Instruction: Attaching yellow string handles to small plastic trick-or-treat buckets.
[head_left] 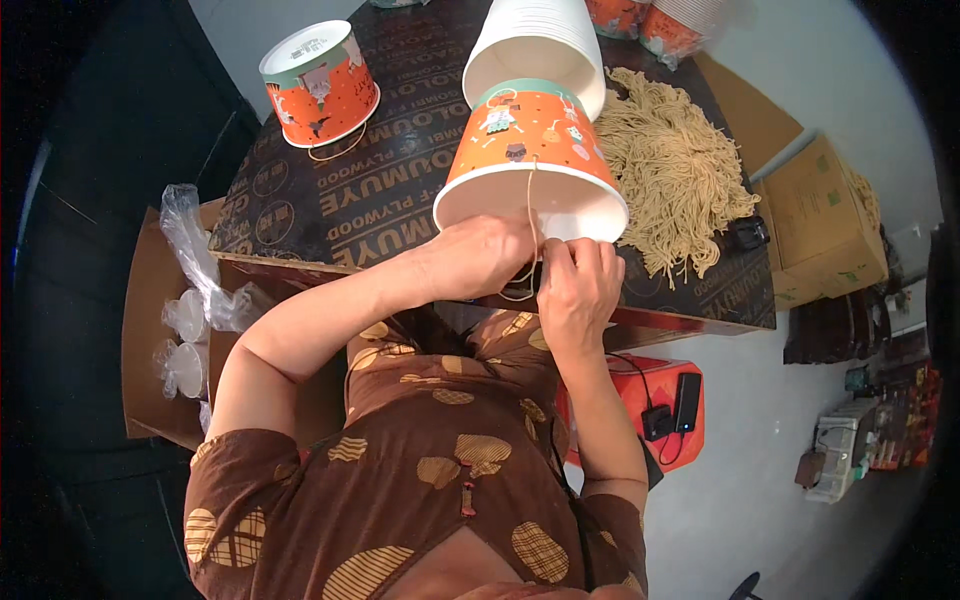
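Note:
An orange and white paper bucket [525, 150] lies on its side on the dark plywood table [370, 190], its open mouth toward me. My left hand [480, 258] grips the bucket's lower rim. My right hand [575, 285] pinches a thin tan string [528, 225] that runs up the bucket's wall and loops down below the rim. Behind the bucket lies a stack of plain white buckets [540, 45]. A big heap of tan strings [675, 165] sits just right of the bucket.
Another orange bucket [320, 85] with a string handle stands at the table's far left. A cardboard box of bagged white cups [185, 320] sits at my left, cardboard boxes [825, 220] at the right, a red stool with black devices [665, 405] below the table edge.

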